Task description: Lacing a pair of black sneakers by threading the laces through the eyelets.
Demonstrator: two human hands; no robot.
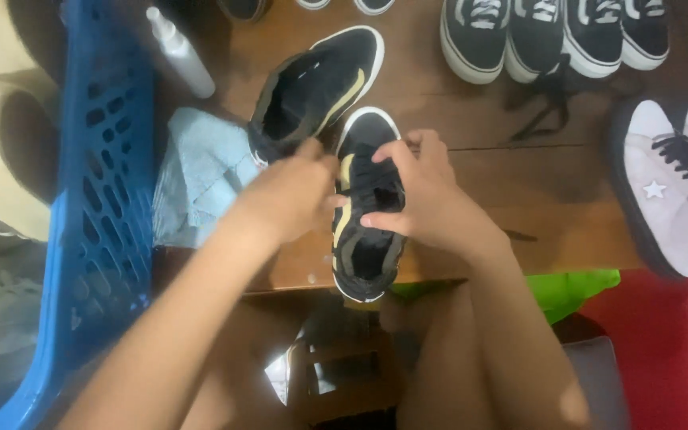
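A black sneaker with a yellow side stripe and white sole lies on the wooden table, toe pointing away from me, heel over the near edge. My left hand grips its left side near the laces. My right hand holds its right side, fingers over the lace area. The matching black and yellow sneaker lies just beyond, laceless and open, tilted to the left.
A blue plastic basket stands at the left. A light blue cloth and a white spray bottle lie beside it. Several black sneakers line the far edge; loose black laces; a lilac star sneaker; a red stool.
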